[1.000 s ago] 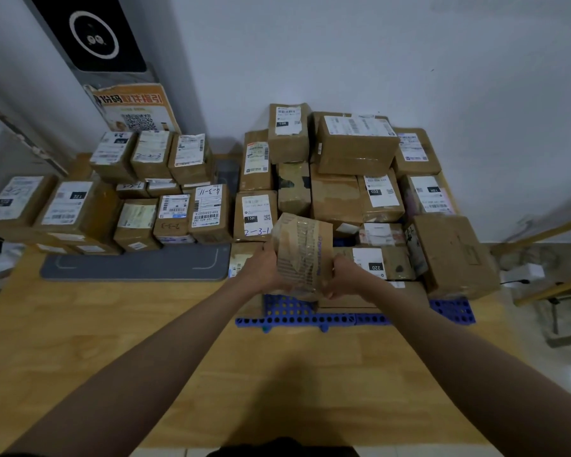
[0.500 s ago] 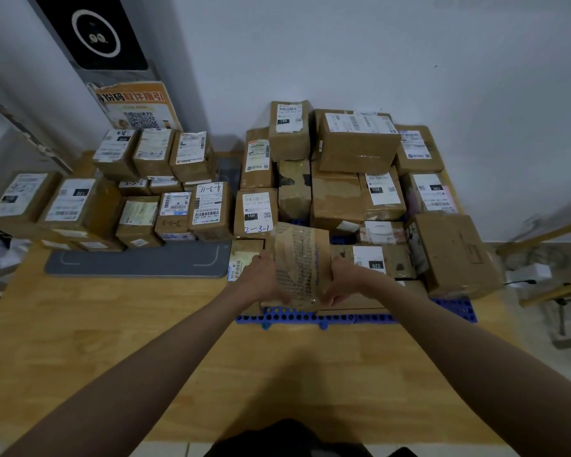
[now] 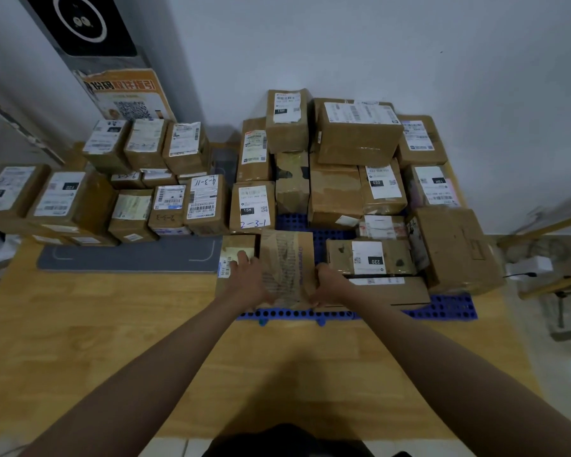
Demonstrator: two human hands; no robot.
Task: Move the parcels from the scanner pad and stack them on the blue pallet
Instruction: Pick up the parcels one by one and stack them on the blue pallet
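Two bare hands, left hand (image 3: 249,281) and right hand (image 3: 331,285), each grip one side of a crumpled, tape-wrapped brown cardboard parcel (image 3: 285,268), holding it upright at the near edge of the blue pallet (image 3: 449,308), between other labelled boxes on the wooden worktop (image 3: 112,324)

Your one head cam looks fwd and down, steep, near the pallet (image 3: 442,308); wide-angle, edges bend.
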